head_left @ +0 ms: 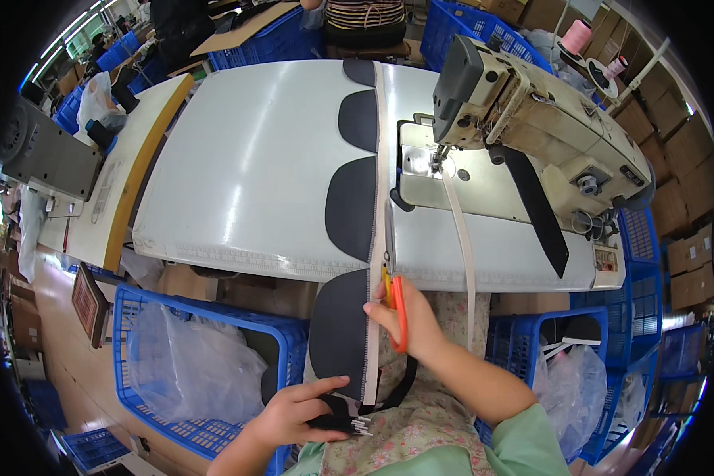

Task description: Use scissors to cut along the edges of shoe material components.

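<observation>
A long pale pink tape [381, 151] runs from the far edge of the table down towards my lap. Several dark grey half-round pieces [351, 208] are stitched along its left side. My right hand [412, 321] grips scissors [400, 317] with orange and yellow handles; their blades point away from me along the tape, and my thumb rests near the tape's edge. By the tape's near end, my left hand [293, 412] is closed around a bunch of black pieces [337, 419] with white ends. The nearest half-round piece lies just above that hand, overhanging the table's front edge.
A sewing machine [523, 103] stands on the right of the white table [230, 159], a second pale tape [462, 230] trailing from its needle area. A black strip [535, 210] hangs beside it. Blue baskets [293, 349] with clear plastic flank my lap. Across the table sits another person [365, 14].
</observation>
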### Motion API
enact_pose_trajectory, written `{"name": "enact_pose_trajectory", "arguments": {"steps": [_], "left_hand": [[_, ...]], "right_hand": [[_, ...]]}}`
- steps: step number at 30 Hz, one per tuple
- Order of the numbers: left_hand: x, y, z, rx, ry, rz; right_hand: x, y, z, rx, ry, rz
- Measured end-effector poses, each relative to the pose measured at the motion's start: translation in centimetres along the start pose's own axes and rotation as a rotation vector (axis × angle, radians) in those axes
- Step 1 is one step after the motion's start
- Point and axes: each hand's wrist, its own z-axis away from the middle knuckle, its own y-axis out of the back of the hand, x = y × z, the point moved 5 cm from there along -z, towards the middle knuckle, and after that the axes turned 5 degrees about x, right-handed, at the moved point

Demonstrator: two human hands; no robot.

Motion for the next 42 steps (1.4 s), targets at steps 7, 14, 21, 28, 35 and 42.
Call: {"name": "enact_pose_trajectory", "arguments": {"steps": [7,14,21,28,35,42], "left_hand": [[-1.6,2.0,-0.7,0.26,0.154,-0.003],[-4.5,1.0,-1.7,0.262,0.345,-0.069],[-6.1,-0.2,0.0,0.35,0.55,0.258],[-3.4,-0.2,0.5,0.283,0.066,-0.226],[-2.5,0.0,-1.2,0.116,0.03,-0.075],[-1.8,0.1,-1.8,0.083,-0.019,-0.134]], "right_hand": [[4.3,-2.6,2.4,-0.02,0.12,0.0],[4.8,-3.4,6.1,-0.233,0.058,-0.2],[5.2,-3.1,7.6,-0.372,-0.025,-0.06],[4.4,-1.6,9.0,-0.444,-0.052,-0.113],[-1.3,6.7,7.9,-0.69,-0.01,0.475],[-0.5,9.0,7.6,-0.865,-0.024,0.893]]}}
